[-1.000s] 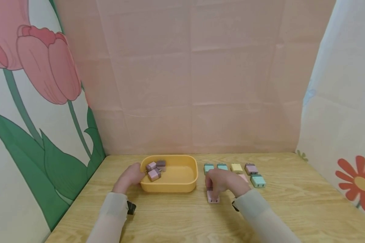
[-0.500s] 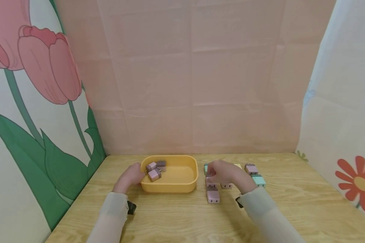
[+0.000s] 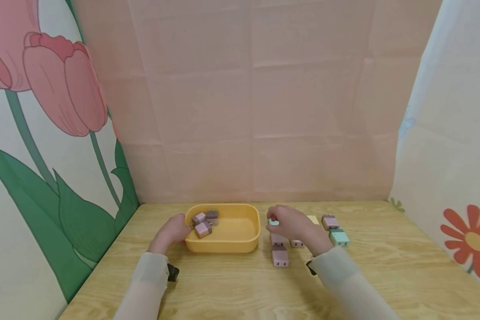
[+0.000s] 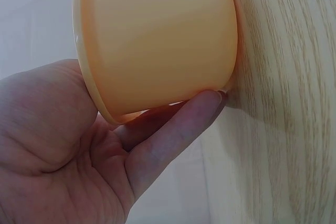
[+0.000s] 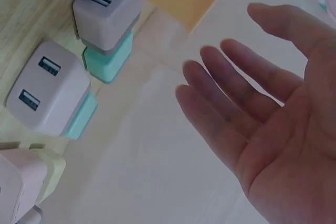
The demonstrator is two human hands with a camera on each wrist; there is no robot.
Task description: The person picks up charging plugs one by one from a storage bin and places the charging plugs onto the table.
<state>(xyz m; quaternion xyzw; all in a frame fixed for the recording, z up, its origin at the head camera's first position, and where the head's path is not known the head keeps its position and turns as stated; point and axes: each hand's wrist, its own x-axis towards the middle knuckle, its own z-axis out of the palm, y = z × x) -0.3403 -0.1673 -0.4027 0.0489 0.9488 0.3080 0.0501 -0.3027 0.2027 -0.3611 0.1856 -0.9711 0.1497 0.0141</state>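
Note:
My left hand (image 3: 175,229) holds the left end of a yellow plastic tray (image 3: 224,247); in the left wrist view its fingers (image 4: 173,135) lie along the outer wall and the palm meets the rim. Inside the tray's left part lie 3 purple USB chargers (image 3: 202,230). My right hand (image 3: 292,222) hovers over a group of chargers, fingers apart with nothing held. Beneath and before it are purple chargers (image 3: 280,258) in a column, with a teal charger (image 3: 273,222) behind, partly hidden by the hand. USB ports show on a purple charger (image 5: 52,87) in the right wrist view.
Right of the hand sit another purple charger (image 3: 330,222), a teal charger (image 3: 339,238) and a partly hidden yellow charger (image 3: 313,219). The wooden table (image 3: 224,289) ends at a pink cloth backdrop (image 3: 248,111), with patterned cloths at both sides.
My right hand has come off the front purple charger and risen back over the rear teal one, uncovering the column. The left hand and tray stay in place.

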